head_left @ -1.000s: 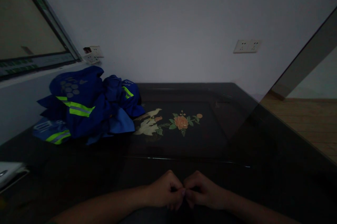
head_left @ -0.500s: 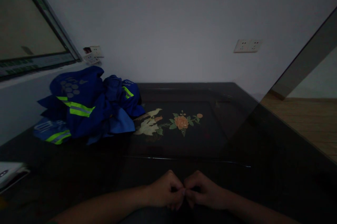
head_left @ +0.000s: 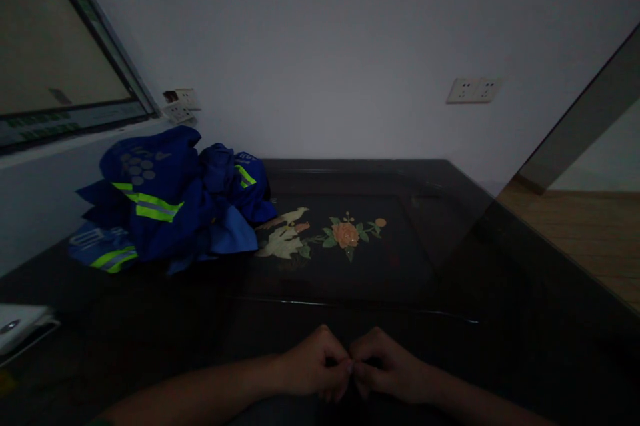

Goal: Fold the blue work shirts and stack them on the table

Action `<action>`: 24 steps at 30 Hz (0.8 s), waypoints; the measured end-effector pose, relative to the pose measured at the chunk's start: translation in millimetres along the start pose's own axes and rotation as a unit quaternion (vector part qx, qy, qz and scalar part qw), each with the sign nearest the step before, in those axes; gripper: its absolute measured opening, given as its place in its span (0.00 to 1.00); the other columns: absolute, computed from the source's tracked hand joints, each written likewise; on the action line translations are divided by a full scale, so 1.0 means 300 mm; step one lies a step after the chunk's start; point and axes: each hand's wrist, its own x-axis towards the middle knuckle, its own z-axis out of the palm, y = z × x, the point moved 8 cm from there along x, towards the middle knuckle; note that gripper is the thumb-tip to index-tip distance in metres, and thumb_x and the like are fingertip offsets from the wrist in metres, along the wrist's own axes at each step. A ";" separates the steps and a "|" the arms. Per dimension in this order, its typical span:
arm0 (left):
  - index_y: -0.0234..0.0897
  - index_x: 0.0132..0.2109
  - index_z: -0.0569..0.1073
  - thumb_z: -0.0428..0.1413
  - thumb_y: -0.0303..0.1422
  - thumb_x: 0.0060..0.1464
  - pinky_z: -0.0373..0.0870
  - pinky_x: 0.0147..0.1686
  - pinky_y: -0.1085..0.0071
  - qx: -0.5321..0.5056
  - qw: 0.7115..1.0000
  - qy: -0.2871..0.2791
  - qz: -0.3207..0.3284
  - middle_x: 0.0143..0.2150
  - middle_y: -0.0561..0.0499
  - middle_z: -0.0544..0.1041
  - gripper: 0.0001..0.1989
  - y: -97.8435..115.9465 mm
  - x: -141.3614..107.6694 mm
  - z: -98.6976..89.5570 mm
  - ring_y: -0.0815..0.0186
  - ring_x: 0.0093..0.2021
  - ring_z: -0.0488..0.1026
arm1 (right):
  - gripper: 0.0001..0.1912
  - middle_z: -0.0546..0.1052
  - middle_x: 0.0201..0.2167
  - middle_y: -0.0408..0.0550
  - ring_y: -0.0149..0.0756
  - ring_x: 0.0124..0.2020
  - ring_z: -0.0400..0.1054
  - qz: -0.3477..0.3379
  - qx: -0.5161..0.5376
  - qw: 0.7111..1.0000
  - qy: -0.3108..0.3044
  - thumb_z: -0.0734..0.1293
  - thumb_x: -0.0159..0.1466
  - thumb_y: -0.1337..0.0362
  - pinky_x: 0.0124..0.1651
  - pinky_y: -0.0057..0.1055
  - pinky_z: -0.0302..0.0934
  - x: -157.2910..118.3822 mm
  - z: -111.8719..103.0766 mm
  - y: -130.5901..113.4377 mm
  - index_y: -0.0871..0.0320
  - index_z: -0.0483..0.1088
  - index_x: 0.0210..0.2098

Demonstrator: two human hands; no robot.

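The left hand [head_left: 311, 367] and the right hand [head_left: 393, 369] meet low in the middle of the view, their fingertips touching. In each the grip is together: fingers curled in, thumb brought up to the forefinger, with a small dark gap inside the loop. The light is poor there, so I cannot tell whether something thin is pinched between them, nor whether the hands rest on the bench [head_left: 500, 286] or are held just above it.

The bench is black and glossy and lies under and beyond both hands. A thin raised line runs across it just past the knuckles. Farther on, its top bears an orange flower [head_left: 346, 234] with green leaves, and to the left of that a pale bird design [head_left: 283, 243].

Blue clothes [head_left: 197, 213] with yellow-green bands lie heaped on the far left of the bench, well apart from the hands, their right edge reaching the birds. A white item [head_left: 23, 325] is cut off at the left edge.

Behind stands a pale wall [head_left: 320, 53] with a double socket [head_left: 474, 90] on the right.
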 end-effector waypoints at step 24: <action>0.34 0.20 0.67 0.46 0.64 0.49 0.56 0.14 0.82 0.017 1.000 -0.011 0.016 0.15 0.55 0.64 0.35 -0.004 -0.002 0.008 0.76 0.14 0.61 | 0.35 0.64 0.14 0.42 0.24 0.17 0.58 0.013 -0.013 1.000 -0.014 0.54 0.66 0.41 0.23 0.22 0.51 0.001 0.013 0.015 0.62 0.67 0.17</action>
